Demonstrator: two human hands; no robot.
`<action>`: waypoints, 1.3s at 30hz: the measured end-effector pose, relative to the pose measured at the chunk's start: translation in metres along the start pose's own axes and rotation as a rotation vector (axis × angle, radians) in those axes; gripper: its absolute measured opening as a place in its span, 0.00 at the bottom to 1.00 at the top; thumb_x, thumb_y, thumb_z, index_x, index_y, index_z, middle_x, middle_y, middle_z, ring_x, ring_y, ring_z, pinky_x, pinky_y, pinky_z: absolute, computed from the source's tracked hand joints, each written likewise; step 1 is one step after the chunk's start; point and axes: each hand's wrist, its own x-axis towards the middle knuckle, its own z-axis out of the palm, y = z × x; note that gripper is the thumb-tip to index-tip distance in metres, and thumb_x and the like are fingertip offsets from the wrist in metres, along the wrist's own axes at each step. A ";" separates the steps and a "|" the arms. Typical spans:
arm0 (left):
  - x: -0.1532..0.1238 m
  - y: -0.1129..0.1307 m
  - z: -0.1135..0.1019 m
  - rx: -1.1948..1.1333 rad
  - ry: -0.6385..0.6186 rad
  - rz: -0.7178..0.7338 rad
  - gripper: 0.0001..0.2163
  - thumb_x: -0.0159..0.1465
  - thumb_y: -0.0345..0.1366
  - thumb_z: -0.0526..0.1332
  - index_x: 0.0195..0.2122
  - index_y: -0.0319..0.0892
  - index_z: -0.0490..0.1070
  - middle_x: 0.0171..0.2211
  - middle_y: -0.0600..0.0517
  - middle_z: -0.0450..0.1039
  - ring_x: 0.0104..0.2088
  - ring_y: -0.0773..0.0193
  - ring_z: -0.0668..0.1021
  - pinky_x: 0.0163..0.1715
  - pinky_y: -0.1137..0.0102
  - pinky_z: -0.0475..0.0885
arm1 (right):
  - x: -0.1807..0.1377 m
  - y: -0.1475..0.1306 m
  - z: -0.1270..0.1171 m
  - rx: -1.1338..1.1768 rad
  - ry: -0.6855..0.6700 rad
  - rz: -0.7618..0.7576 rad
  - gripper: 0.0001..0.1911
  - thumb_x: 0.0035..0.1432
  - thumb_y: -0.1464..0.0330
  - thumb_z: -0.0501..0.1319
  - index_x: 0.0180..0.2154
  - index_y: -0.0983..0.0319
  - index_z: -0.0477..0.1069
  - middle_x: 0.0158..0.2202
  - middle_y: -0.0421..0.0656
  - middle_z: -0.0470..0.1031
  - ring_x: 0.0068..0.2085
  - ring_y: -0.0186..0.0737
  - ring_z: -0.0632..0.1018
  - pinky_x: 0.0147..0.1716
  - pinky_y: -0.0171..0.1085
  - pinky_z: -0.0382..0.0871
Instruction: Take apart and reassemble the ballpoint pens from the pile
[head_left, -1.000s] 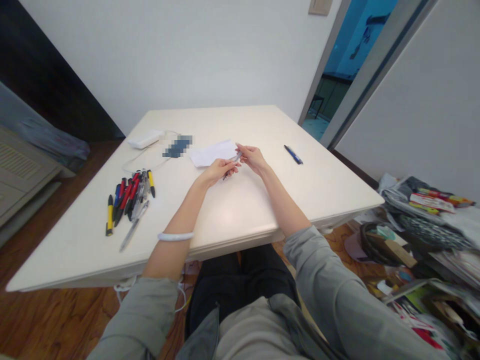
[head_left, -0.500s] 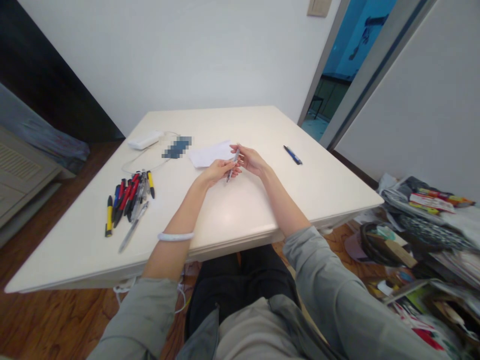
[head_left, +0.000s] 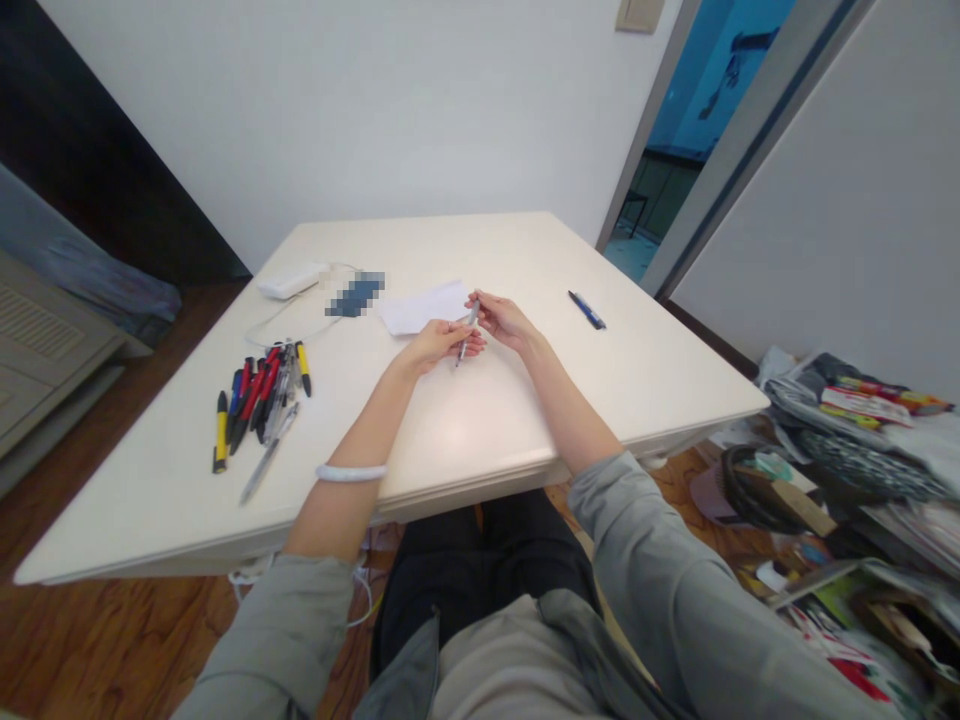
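Observation:
Both of my hands meet over the middle of the cream table [head_left: 480, 420]. A clear grey pen [head_left: 466, 334] stands steeply between them. My right hand [head_left: 504, 318] pinches its upper end, and my left hand [head_left: 436, 343] grips its lower part with curled fingers. A white sheet of paper [head_left: 420, 304] lies just behind the hands. A pile of several red, black, yellow and blue pens [head_left: 259, 395] lies to the left.
A single blue pen [head_left: 586, 309] lies at the right of the table. A white box with a cable [head_left: 291, 279] and a blurred dark object [head_left: 354, 294] sit at the back left. Clutter of bags and papers [head_left: 832, 440] fills the floor at right.
The pen has turned from a slanted, nearly flat position to steeply upright between my hands. Both hands stayed in about the same spot.

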 end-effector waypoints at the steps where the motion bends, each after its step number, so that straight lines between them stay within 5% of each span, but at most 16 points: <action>1: 0.001 -0.002 0.001 0.021 0.023 0.008 0.08 0.66 0.33 0.67 0.31 0.34 0.77 0.30 0.43 0.81 0.30 0.63 0.82 0.45 0.63 0.78 | 0.002 0.001 0.001 0.001 0.025 0.004 0.10 0.64 0.64 0.66 0.31 0.63 0.75 0.29 0.39 0.78 0.22 0.26 0.66 0.21 0.25 0.65; 12: -0.003 0.004 0.004 -0.012 -0.053 0.055 0.09 0.64 0.37 0.69 0.33 0.35 0.79 0.32 0.43 0.82 0.33 0.61 0.84 0.49 0.61 0.78 | -0.005 -0.004 0.006 0.076 -0.051 0.022 0.11 0.65 0.61 0.64 0.35 0.62 0.76 0.30 0.37 0.79 0.20 0.26 0.64 0.18 0.28 0.62; 22: 0.015 -0.015 0.004 0.132 0.211 0.203 0.15 0.55 0.44 0.75 0.30 0.36 0.78 0.29 0.45 0.82 0.31 0.58 0.84 0.44 0.60 0.80 | 0.011 0.014 0.011 -0.094 0.165 -0.203 0.13 0.57 0.61 0.71 0.28 0.64 0.77 0.25 0.39 0.78 0.20 0.25 0.65 0.21 0.29 0.58; 33: 0.002 -0.002 0.007 0.000 0.061 0.105 0.12 0.61 0.42 0.71 0.34 0.36 0.79 0.33 0.42 0.82 0.36 0.57 0.84 0.46 0.61 0.77 | 0.000 0.005 0.006 -0.023 0.025 -0.060 0.10 0.61 0.61 0.67 0.39 0.61 0.80 0.32 0.39 0.80 0.24 0.28 0.70 0.22 0.28 0.64; 39: 0.011 -0.002 -0.003 -0.114 0.330 0.248 0.06 0.60 0.36 0.70 0.31 0.38 0.81 0.28 0.50 0.79 0.30 0.67 0.77 0.36 0.73 0.71 | -0.001 0.011 0.005 -0.068 0.044 -0.121 0.16 0.57 0.74 0.65 0.47 0.57 0.76 0.35 0.37 0.81 0.32 0.30 0.78 0.39 0.32 0.75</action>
